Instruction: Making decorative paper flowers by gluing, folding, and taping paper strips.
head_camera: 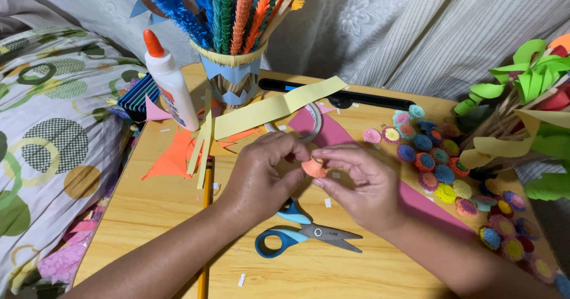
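Where the two hands meet above the middle of the pale wooden desk [148, 216], a small orange rolled paper piece [313, 168] is pinched between them. The left hand [261, 177] closes its thumb and fingertips on the piece from the left; the right hand [362, 183] closes on it from the right, fingers curled over the top. Both hands sit equally close to it, and it lies directly between their fingertips, held clear of the desk. The piece is too small and too covered by fingers to tell its long axis or exact shape.

Just below the hands lie blue-handled scissors [303, 234], blades pointing right. Behind them are a pink paper sheet [332, 131], a roll of clear tape [310, 121], yellow paper strips [279, 106], a white glue bottle with an orange cap [169, 79] and a cup of colourful fringed paper sticks [231, 32]. To the right sits a cluster of small multicoloured paper flowers [436, 162]; green paper leaves [528, 73] are cut off at the frame's edge.
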